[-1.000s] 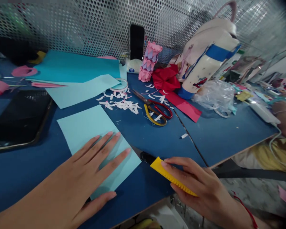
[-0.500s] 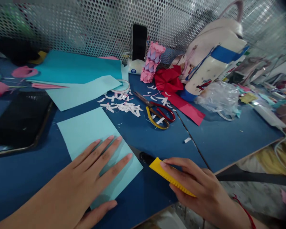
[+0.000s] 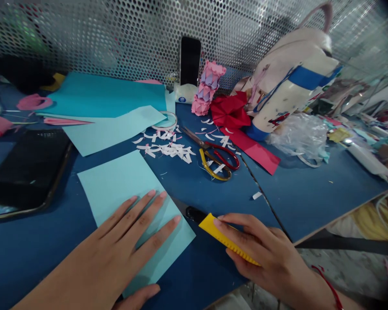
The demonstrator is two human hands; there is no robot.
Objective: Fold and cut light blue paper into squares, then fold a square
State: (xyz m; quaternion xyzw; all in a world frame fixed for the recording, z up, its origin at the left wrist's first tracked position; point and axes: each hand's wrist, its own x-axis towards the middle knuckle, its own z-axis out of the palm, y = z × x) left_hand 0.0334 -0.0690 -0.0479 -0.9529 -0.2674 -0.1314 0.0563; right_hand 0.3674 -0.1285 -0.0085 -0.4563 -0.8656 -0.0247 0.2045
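Under my left hand [image 3: 126,241] lies a folded-looking sheet of light blue paper [image 3: 119,181]. The hand is flat on it, fingers spread, thumb beyond the paper's near edge. My right hand [image 3: 258,254] grips a yellow utility knife [image 3: 228,239] with a black front end. Its blade [image 3: 180,206] points left and reaches the right edge of the paper; the tip seems to be at or under that edge, though I cannot tell which. Scissors [image 3: 213,155] with red and yellow handles rest beyond the knife, among white paper scraps [image 3: 171,150].
At left lies a dark tablet-like device [image 3: 26,168]. Behind are teal sheets [image 3: 106,97], a tape roll [image 3: 166,121], an upright phone [image 3: 190,60] and a pink-purple paper column [image 3: 208,88]. Red paper [image 3: 255,150], a bottle [image 3: 291,99] and a plastic bag [image 3: 300,137] stand right. Another person's arm shows far right.
My right hand and the knife have shifted slightly left, bringing the blade closer along the paper's edge. My left hand stays flat on the paper. The whole view has dropped slightly.
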